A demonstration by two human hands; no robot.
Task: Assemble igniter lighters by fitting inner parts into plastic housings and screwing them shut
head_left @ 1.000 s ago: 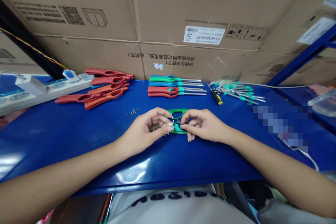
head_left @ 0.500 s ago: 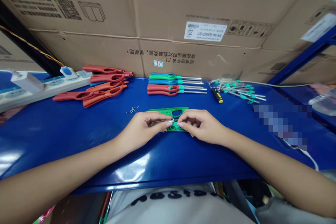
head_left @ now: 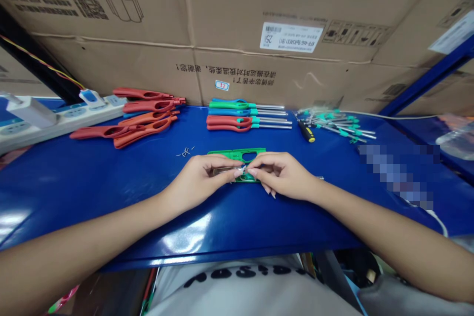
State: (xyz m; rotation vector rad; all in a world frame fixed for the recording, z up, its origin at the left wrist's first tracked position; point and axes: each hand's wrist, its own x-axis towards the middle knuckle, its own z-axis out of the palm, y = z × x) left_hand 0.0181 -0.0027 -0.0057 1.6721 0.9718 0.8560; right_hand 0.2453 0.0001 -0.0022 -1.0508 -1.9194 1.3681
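My left hand [head_left: 207, 175] is closed around a clear gas tank [head_left: 219, 171], which looks like a lighter's fuel tube with a small metal valve end. At that valve end, my right hand [head_left: 279, 173] pinches something too small to make out. Below and behind the fingers lies an opened green lighter shell [head_left: 225, 152]. Its far half shows a trigger opening; the near half is mostly covered by my hands. The tip of a metal rod [head_left: 320, 177] peeks out past my right wrist. Several small screws [head_left: 185, 151] lie left of the shell.
Red and orange lighter shells [head_left: 148, 117] lie back left beside a white power strip [head_left: 74, 113]. Lighters with metal rods [head_left: 248, 122] line the back centre. Right of them are a screwdriver [head_left: 306, 132] and a pile of rods with teal parts [head_left: 342, 126]. A cardboard box [head_left: 148, 69] stands behind.
My hands stay together at the tank's valve end, with the right fingers slightly shifted toward it. The whole view has tilted down-left a little; the metal rod's tip now shows past the right wrist.
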